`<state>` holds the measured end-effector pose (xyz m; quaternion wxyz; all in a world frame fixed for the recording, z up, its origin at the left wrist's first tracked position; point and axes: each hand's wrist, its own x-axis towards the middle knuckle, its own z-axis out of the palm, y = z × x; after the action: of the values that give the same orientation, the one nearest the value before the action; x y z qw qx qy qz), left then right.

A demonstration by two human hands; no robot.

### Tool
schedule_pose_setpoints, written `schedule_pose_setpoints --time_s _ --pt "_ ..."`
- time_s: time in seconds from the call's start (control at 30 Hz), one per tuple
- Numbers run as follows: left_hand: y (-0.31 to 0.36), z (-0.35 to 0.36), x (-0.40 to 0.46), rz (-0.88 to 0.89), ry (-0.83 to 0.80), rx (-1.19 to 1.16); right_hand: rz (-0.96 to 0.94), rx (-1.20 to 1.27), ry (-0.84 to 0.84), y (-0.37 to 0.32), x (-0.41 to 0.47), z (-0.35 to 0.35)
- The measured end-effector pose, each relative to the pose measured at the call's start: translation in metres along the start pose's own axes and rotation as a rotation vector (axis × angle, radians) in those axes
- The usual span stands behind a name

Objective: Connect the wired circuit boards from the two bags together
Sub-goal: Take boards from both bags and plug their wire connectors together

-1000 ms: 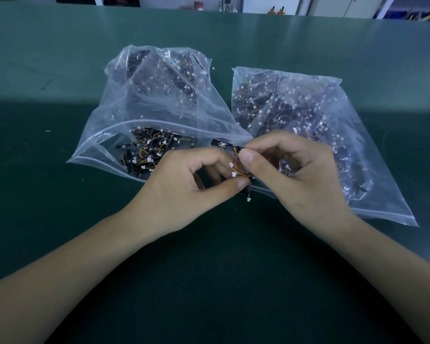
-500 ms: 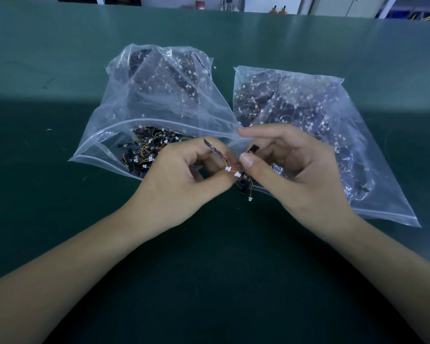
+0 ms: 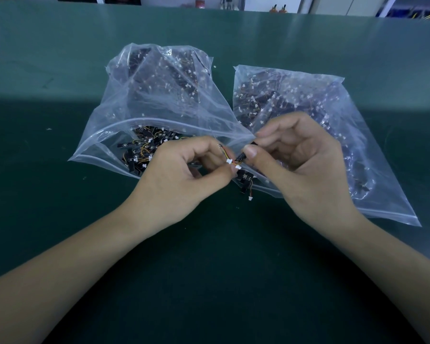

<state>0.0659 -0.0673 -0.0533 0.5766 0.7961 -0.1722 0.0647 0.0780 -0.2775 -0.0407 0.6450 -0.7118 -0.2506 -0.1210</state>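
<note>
From the head view, my left hand (image 3: 184,175) pinches the white plug (image 3: 229,161) on its thin wires, and my right hand (image 3: 305,165) pinches a small black board (image 3: 241,157) just beside it, above the bench (image 3: 209,269), before the two bags (image 3: 159,108). These feel featherlight; the wires are floppy and likely fragile, so I'd grip the stiff plug housings, not the leads.

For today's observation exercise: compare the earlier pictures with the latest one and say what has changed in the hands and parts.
The left hand and right hand have turned their pinched pieces, so the two white connectors now sit nearly tip to tip between the fingertips; a small board hangs below. Both plastic bags stayed put on the green table.
</note>
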Motion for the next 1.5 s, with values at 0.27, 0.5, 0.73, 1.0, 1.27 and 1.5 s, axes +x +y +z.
schedule_pose_setpoints --time_s 0.27,0.5,0.73,1.0,1.27,1.5 --pt "0.0005 0.0001 0.0001 -0.007 0.000 0.004 -0.008 -0.031 0.007 -0.0016 -0.0014 0.0008" --pt "0.0014 -0.0004 -0.0002 -0.009 -0.006 -0.012 -0.009 -0.032 0.019 -0.0029 -0.0012 0.0005" --pt "0.0013 -0.0013 0.0008 0.005 -0.016 -0.008 -0.016 -0.041 -0.004 -0.0023 -0.0023 0.0030" --pt "0.0010 -0.0003 0.0007 0.032 -0.018 0.002 -0.021 -0.054 -0.002 -0.0019 -0.0022 0.0018" --pt "-0.0010 -0.0013 0.0018 0.031 -0.016 0.009 -0.014 -0.064 -0.002 -0.0002 -0.0020 0.0011" --pt "-0.0002 -0.0010 0.0011 0.101 0.039 0.006 0.032 -0.036 0.007 0.0006 -0.0012 -0.0004"
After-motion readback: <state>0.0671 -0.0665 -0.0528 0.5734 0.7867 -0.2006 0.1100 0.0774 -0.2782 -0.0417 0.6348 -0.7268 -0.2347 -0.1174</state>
